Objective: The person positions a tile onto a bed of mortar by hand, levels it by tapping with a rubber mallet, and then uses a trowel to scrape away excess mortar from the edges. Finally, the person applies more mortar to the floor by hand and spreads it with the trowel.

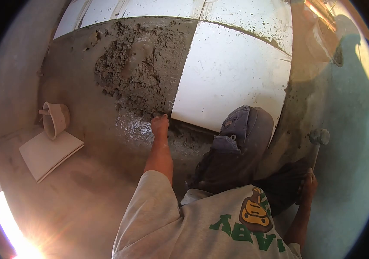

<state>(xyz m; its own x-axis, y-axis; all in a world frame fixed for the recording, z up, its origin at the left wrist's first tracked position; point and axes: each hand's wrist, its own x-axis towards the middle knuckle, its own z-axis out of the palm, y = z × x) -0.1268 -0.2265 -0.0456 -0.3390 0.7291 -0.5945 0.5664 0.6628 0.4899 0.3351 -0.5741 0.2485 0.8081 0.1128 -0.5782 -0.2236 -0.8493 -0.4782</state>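
Observation:
My left hand (pixel 159 126) reaches forward and rests on wet grey mortar (pixel 139 69) at the near corner of a laid white tile (pixel 232 73). Its back faces me and its fingers curl down out of sight. My right hand (pixel 308 186) is low at the right, closed around the handle of a rubber mallet (pixel 319 137) whose head points away from me. My bent knee in dark trousers (pixel 236 146) lies between the two hands, over the tile's near edge.
A small tub (pixel 55 118) lies on its side on a stack of loose tiles (pixel 48 154) at the left. More white tiles (pixel 163 7) are laid at the back. A bucket (pixel 322 39) stands at the upper right. Bare screed (pixel 76 194) lies near me, with sun glare at the lower left.

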